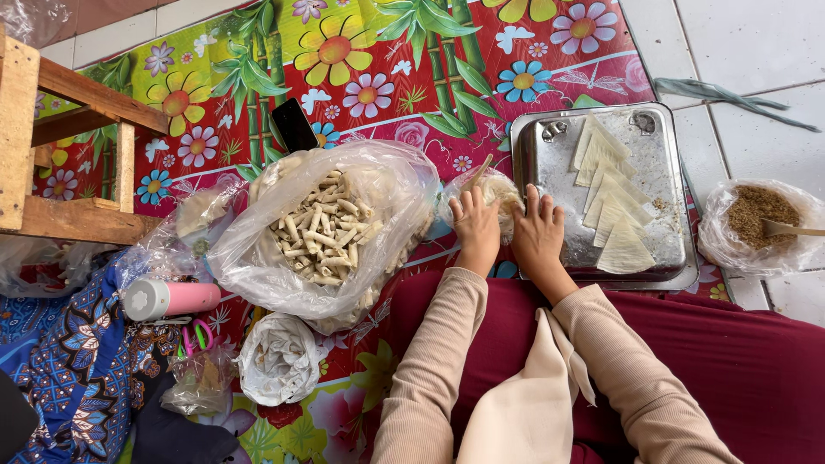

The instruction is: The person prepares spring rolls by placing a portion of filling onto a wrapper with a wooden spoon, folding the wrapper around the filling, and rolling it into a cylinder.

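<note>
At centre frame, the left hand point(475, 225) and right hand point(537, 230) press flat, fingers spread, on a small wrapper bag point(498, 193) beside the metal tray point(550, 163); pressing hard could tear its thin plastic.

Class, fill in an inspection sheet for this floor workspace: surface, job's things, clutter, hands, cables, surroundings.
Surface: flowered red mat on a white tiled floor.
Job's things: metal tray with pale triangular wrappers; clear bag of rolled sticks; small bag under the hands.
Clutter: black phone, pink-and-white bottle, bag of brown filling with a spoon, crumpled white bag.
Hands: left hand and right hand both press flat at the tray's left edge.
Cables: nothing seen.
Surroundings: wooden frame on the left.
</note>
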